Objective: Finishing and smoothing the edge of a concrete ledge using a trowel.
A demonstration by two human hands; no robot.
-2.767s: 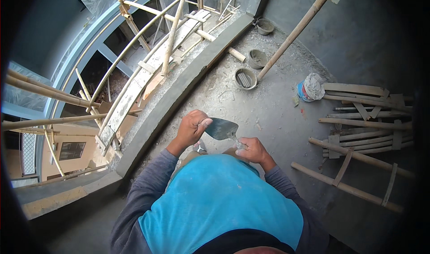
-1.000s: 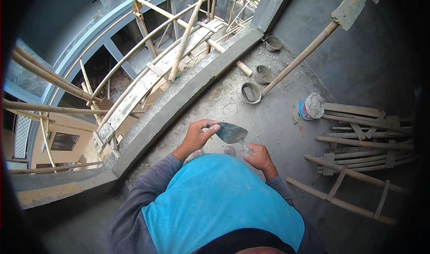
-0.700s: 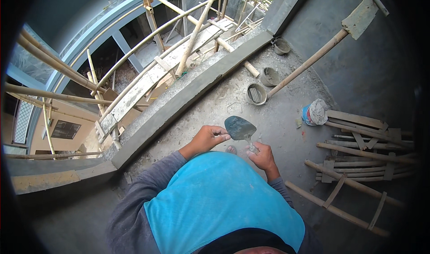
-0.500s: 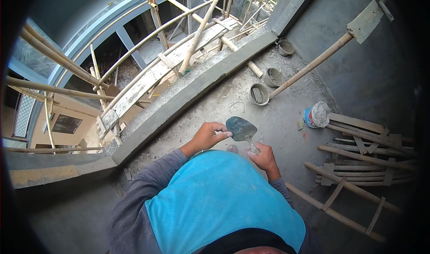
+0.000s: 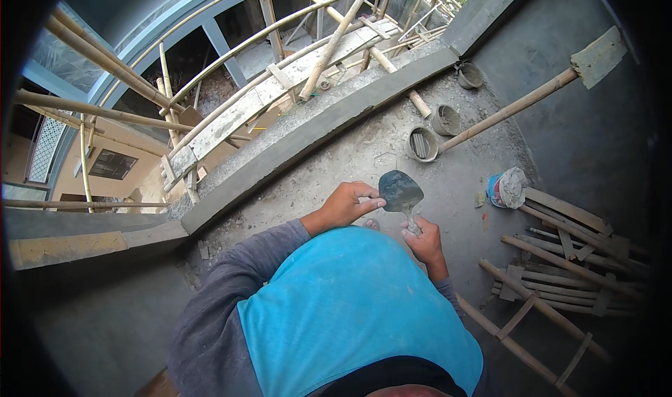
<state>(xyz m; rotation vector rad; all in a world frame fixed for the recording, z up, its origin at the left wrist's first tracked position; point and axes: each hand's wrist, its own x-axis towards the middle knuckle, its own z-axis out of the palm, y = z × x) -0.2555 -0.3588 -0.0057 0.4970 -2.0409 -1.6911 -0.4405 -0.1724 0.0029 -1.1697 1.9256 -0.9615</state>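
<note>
In front of my blue shirt I hold a trowel (image 5: pixel 400 191) with a rounded dark metal blade. My right hand (image 5: pixel 425 240) is closed round its handle, which is smeared with grey mortar. At the blade's left edge, the fingertips of my left hand (image 5: pixel 348 204) pinch or press against the metal, thumb and fingers close together. The blade looks mostly bare, with some dull marks on it. Part of a foot (image 5: pixel 372 223) shows on the floor below, between my hands.
A low cement wall (image 5: pixel 315 135) runs diagonally on the left, with bamboo scaffolding (image 5: pixel 252 110) beyond. Ahead stand mortar-caked buckets (image 5: pixel 446 121) and a wooden pole (image 5: pixel 511 109) with a flat board. A mortar-topped pail (image 5: pixel 507 188), stacked timber (image 5: pixel 567 257) and a wooden ladder (image 5: pixel 537 321) lie rightward.
The whole view has shifted, so the surroundings sit a little farther right and the wall slightly higher. Both hands keep the same hold on the trowel.
</note>
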